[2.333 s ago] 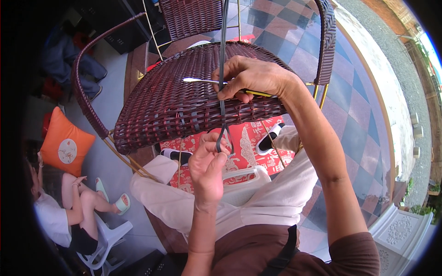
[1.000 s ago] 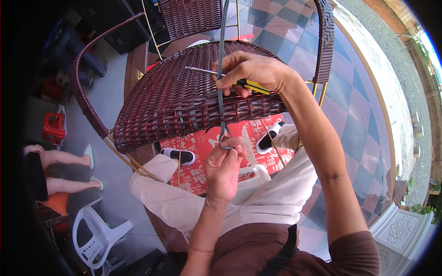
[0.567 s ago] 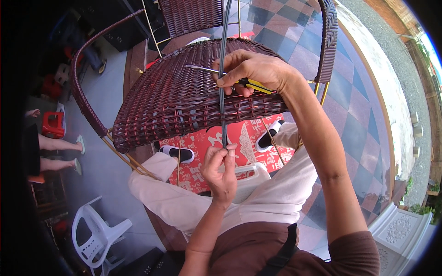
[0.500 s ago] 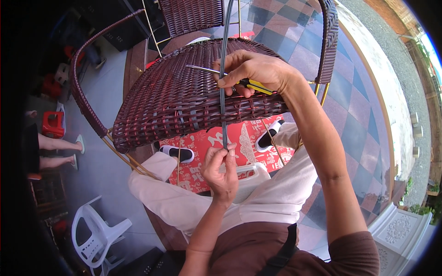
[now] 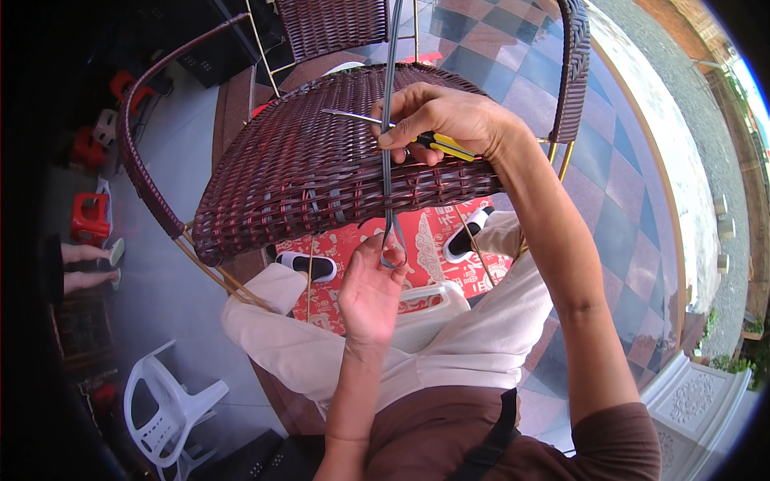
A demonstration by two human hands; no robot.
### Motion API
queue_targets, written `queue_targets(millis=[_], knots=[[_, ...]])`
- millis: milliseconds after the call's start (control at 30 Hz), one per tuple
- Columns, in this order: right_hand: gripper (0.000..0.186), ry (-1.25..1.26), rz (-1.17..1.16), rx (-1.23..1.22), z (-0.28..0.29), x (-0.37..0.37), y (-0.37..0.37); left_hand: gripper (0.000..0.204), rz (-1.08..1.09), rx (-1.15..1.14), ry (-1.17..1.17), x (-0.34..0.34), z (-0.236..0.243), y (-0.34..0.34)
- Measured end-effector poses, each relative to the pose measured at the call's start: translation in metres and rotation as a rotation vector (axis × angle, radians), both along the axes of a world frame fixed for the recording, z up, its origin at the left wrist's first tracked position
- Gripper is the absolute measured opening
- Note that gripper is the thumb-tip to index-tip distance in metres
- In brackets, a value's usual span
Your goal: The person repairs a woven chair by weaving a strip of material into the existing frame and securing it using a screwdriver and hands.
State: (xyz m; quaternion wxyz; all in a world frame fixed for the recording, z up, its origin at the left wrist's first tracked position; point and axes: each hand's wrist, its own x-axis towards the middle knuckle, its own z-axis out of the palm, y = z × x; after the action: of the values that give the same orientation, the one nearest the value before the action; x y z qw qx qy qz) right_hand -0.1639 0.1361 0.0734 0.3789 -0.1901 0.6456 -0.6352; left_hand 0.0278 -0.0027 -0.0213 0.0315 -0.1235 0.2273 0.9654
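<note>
A dark red woven wicker chair [image 5: 313,168] on a gold metal frame lies tilted across my lap. My right hand [image 5: 445,120] rests on top of its woven seat, gripping a yellow-and-black handled screwdriver [image 5: 377,124] whose metal shaft points left, and also pinching a grey plastic strand [image 5: 387,104] that runs down from above. Below the seat's front edge, my left hand [image 5: 370,289] is palm up, fingers closed on the looped lower end of the same strand [image 5: 392,244].
I sit on a white plastic stool [image 5: 425,305] over a red patterned mat [image 5: 433,248] on a checkered tile floor. A small white plastic chair [image 5: 172,409] stands lower left. Another person's legs [image 5: 84,264] and red stools [image 5: 88,216] are at left. Another wicker chair [image 5: 337,24] is behind.
My left hand has kept working the strand's lower end under the seat edge, turning palm up. The right hand stays put. The person at left has shifted away.
</note>
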Motion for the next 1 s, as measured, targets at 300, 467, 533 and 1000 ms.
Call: queue_targets(millis=[300, 467, 533, 1000], knots=[[0.009, 0.014, 0.045, -0.015, -0.001, 0.0, 0.002, 0.018, 0.093, -0.382, 0.055, -0.012, 0.003, 0.018], [0.01, 0.051, 0.031, 0.018, 0.002, 0.001, 0.002, 0.014, 0.385, -0.928, 0.216, -0.014, 0.0, 0.023], [0.01, 0.039, 0.043, -0.001, -0.001, -0.001, 0.003, 0.015, 0.42, -0.973, 0.249, -0.013, -0.002, 0.025], [0.01, 0.028, 0.059, -0.026, -0.004, -0.003, 0.002, 0.03, 0.359, -0.969, 0.372, -0.005, 0.009, 0.028]])
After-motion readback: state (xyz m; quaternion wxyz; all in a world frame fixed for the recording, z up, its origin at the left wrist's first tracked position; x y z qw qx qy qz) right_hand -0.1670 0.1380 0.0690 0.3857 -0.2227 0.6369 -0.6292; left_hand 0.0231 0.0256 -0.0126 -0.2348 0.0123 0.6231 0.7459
